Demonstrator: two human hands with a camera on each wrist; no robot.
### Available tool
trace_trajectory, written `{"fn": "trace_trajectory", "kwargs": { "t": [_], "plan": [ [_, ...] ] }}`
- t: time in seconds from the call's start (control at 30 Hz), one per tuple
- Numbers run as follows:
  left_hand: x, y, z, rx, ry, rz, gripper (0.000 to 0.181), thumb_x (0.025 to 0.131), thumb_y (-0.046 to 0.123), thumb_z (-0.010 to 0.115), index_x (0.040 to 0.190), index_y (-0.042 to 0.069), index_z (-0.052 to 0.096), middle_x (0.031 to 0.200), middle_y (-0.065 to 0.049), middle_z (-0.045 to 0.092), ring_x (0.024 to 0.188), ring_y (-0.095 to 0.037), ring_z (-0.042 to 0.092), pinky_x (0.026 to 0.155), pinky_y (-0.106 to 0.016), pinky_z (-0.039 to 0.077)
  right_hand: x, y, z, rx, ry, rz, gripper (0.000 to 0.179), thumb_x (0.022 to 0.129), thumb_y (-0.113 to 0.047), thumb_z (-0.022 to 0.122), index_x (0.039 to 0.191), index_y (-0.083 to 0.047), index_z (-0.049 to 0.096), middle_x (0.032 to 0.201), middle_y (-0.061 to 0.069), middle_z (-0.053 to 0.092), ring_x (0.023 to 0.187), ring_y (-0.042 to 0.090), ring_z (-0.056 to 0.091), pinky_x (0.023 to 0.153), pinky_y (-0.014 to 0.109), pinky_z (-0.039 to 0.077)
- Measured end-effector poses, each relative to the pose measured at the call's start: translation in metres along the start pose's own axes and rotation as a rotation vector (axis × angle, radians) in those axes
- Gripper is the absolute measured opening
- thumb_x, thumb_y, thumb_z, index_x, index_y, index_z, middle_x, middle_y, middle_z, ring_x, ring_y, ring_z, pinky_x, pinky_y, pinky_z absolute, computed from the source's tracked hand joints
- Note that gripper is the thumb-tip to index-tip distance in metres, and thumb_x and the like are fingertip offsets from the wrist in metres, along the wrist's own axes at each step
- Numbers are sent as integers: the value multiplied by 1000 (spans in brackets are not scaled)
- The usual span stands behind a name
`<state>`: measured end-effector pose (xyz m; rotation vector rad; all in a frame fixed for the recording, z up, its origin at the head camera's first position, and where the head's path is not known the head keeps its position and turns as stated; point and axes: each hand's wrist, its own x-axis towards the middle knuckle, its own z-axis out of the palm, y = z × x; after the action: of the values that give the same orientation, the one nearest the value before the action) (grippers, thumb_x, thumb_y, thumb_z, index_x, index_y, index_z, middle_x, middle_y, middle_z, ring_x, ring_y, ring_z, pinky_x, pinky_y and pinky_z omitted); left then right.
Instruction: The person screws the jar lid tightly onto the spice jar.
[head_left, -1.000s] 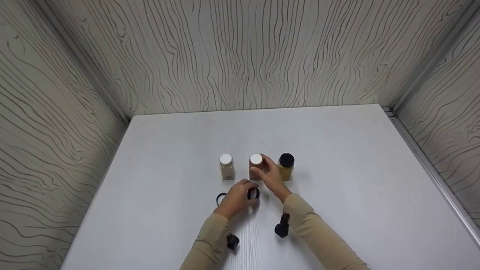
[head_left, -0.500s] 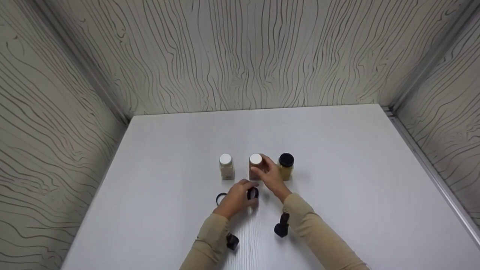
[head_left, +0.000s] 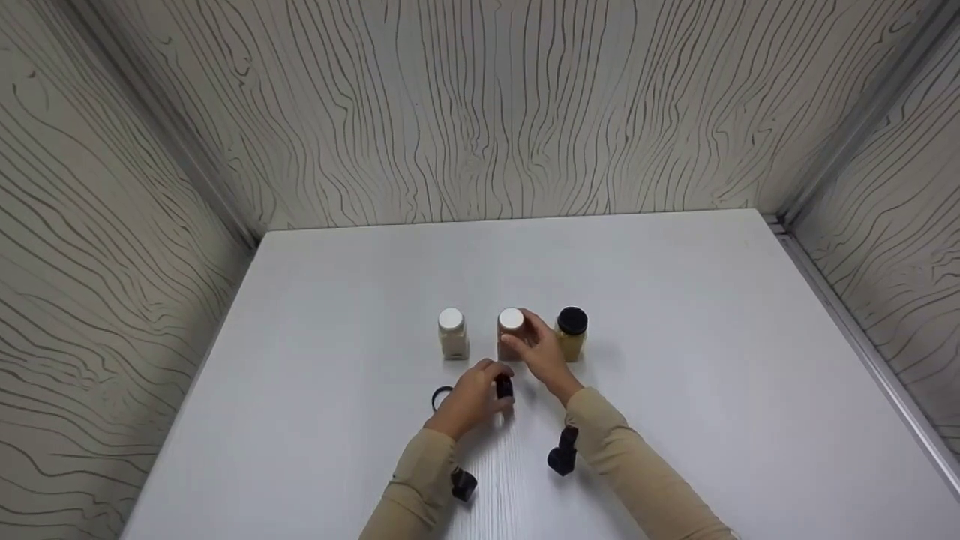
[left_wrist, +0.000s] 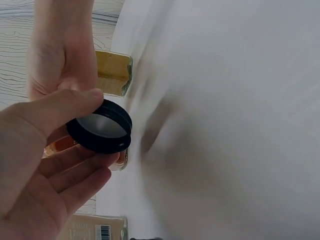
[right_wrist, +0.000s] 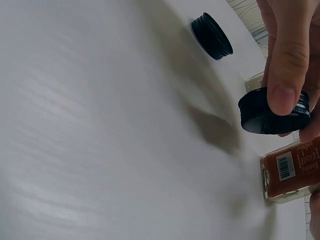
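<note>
My left hand point(head_left: 471, 396) pinches a black screw lid point(head_left: 505, 387) just above the table; its pale inside shows in the left wrist view. My right hand point(head_left: 546, 357) grips the side of the middle jar point(head_left: 511, 319), which stands upright with a white top and reddish-brown contents. A barcode label is visible on that jar point(right_wrist: 305, 165) in the right wrist view. Left of it is a jar point(head_left: 454, 341) with a white top and beige contents. To the right stands a jar point(head_left: 573, 346) with yellowish contents, wearing a black lid point(head_left: 572, 320).
A second black lid point(right_wrist: 212, 37) lies on the white table point(head_left: 337, 360), partly hidden behind my left hand in the head view. Wood-patterned panels point(head_left: 480, 112) rise behind the table and at both sides. Each wrist carries a small black camera point(head_left: 561, 459).
The lid in my left hand has turned: its ring-like opening faced the head camera before, and now a solid dark side shows. My right hand stays on the middle jar.
</note>
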<state>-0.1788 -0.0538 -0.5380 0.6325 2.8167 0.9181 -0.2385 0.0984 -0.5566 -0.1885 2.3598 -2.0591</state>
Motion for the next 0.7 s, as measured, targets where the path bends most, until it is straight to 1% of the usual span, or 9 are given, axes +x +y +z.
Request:
{"fn": "trace_trajectory", "kwargs": {
  "t": [0.17,0.27,0.43,0.57,0.7],
  "plan": [
    [1,0,0,-21,6,5,36,87,17,71,121,8,64,118,-11,63,109,-23,64,95,-36,56,0,0,0,-1,3,-13,58,89,-7,66,138,11,41,142,32,45,137,42,42,115,47,39],
    [1,0,0,-30,-1,-14,35,88,18,70,121,8,64,118,-12,64,110,-23,64,96,-36,56,-1,-1,0,-3,7,-12,59,89,-7,67,138,11,41,142,31,46,137,42,43,115,47,38],
    [1,0,0,-36,-3,-24,33,87,16,70,119,7,64,117,-13,67,110,-24,65,96,-37,56,-1,-1,1,-21,12,-13,59,88,-9,68,138,11,42,141,30,47,136,42,44,114,47,39],
    [1,-1,0,-22,7,-10,32,87,16,71,116,7,64,115,-11,68,108,-23,65,95,-36,56,-1,0,1,-30,15,-26,59,88,-9,68,137,11,43,141,30,48,135,42,45,113,46,41],
    [0,0,-1,-17,31,15,31,86,15,72,115,6,65,114,-10,68,108,-23,64,95,-34,56,-1,0,0,-10,2,-10,58,89,-8,67,138,9,42,142,29,47,136,40,45,115,47,39]
  ]
}}
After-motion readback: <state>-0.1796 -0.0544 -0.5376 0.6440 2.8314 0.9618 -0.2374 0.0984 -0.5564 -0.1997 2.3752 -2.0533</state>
